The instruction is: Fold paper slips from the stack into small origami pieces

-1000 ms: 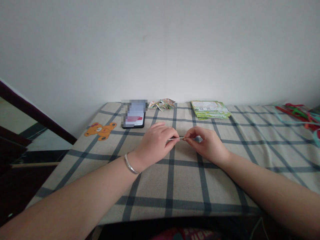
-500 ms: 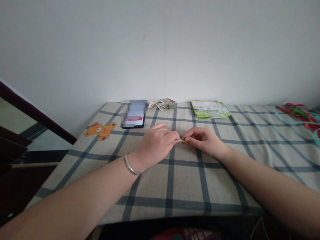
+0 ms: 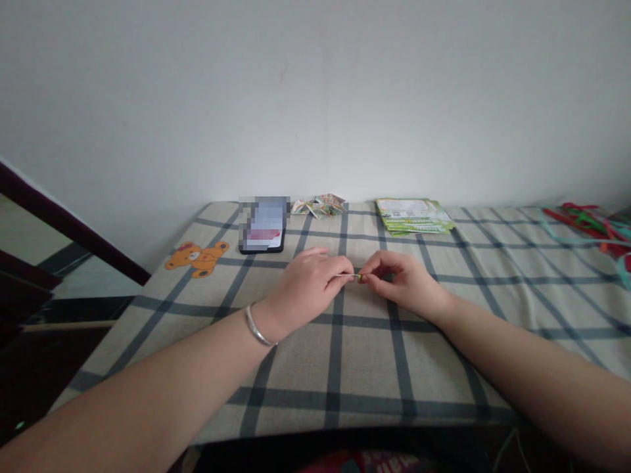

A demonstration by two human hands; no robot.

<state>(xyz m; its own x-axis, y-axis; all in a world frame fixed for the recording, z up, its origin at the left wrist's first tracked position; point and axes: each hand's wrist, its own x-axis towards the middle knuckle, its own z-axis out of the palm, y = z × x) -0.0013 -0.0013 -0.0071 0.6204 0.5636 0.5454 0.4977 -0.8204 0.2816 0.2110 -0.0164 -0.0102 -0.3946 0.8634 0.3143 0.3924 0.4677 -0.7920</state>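
Over the middle of the table, a small folded paper [image 3: 357,277] is seen almost edge-on, white with some yellow-green. My left hand [image 3: 313,279], with a silver bangle on its wrist, pinches the left part between thumb and fingers. On the opposite end, the thumb and fingertips of my right hand [image 3: 404,279] are closed. Most of the paper is hidden by the fingers. Behind my hands lie several small folded paper pieces [image 3: 320,206] and a stack of green and white printed leaflets [image 3: 414,217].
A phone [image 3: 266,226], partly pixelated, lies at the back left near an orange teddy bear picture [image 3: 198,258]. Red, green and teal ribbon-like strips [image 3: 591,226] are heaped at the far right. A checked cloth [image 3: 369,368] covers the table, which meets a white wall [image 3: 325,98].
The paper's right end has been drawn in, so less of its green side shows between my hands. My fingertips have shifted slightly; the other things stay where they were.
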